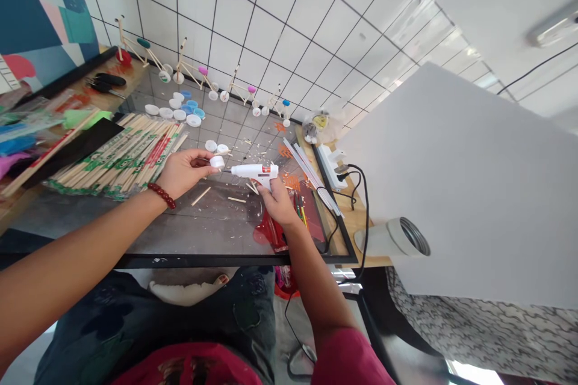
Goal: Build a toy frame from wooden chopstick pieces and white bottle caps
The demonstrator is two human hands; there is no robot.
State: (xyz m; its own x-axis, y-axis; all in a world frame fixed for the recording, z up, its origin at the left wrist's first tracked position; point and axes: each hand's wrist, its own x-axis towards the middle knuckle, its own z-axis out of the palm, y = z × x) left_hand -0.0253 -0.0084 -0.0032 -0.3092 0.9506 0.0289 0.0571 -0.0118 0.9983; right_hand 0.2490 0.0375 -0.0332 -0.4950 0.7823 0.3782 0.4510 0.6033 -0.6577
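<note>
In my right hand (279, 200) is a white hot glue gun (250, 171), gripped by its handle with the nozzle pointing left. My left hand (185, 169) pinches a white bottle cap (217, 162) between thumb and fingers, right at the nozzle tip. Whether the nozzle touches the cap I cannot tell. Just beyond the left fingers, two more white caps (211, 145) lie on the glass tabletop (180, 231). Short wooden stick pieces (201, 196) lie below the glue gun.
Bundled wrapped chopsticks (121, 156) lie at the left, near white and blue caps (193, 120). Several stick-and-cap models (183, 69) line the tiled wall. Glue sticks (307, 171), a power strip (332, 165) with a black cable (366, 210) and a grey cylinder (397, 237) stand right.
</note>
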